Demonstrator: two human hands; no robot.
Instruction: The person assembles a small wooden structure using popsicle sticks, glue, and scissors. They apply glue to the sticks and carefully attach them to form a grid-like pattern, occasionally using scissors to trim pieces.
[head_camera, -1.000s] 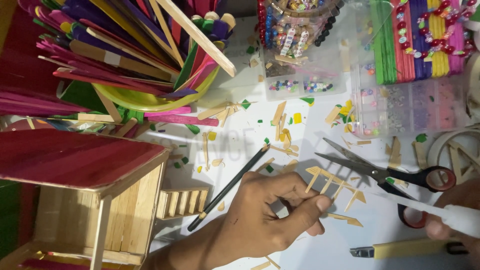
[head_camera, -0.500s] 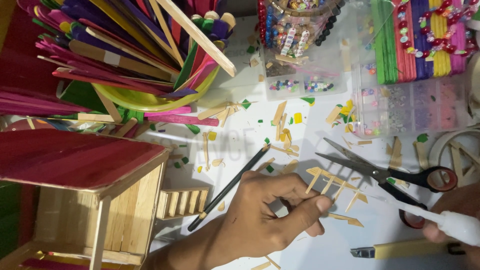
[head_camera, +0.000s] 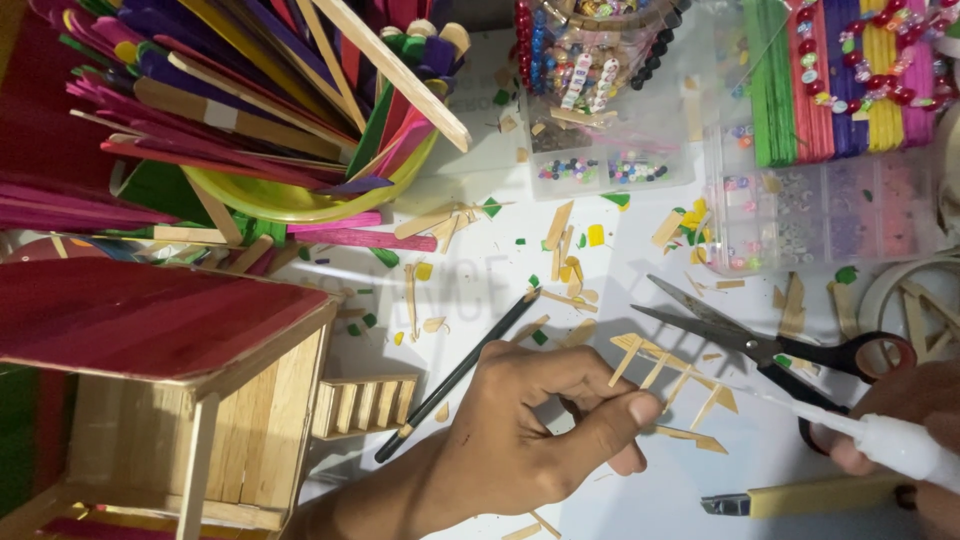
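Pinning the stick ladder (head_camera: 668, 385) to the desk (head_camera: 640, 500), the left hand (head_camera: 530, 440) clamps its near rail between thumb and fingers; its rails run toward the lower right, where the right hand (head_camera: 915, 430) grips a glue bottle (head_camera: 880, 437), nozzle touching a rung.

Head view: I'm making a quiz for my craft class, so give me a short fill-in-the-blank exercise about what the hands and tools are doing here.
1. The left hand pins down a small ladder-like frame of thin wooden sticks with its ____.
2. The right hand holds a white ____ bottle, its nozzle at the frame.
3. The black-handled scissors lie ____ on the white table.
4. The long black pencil lies between the left hand and the small wooden ____ with a red roof.

Missing words: thumb; glue; open; house
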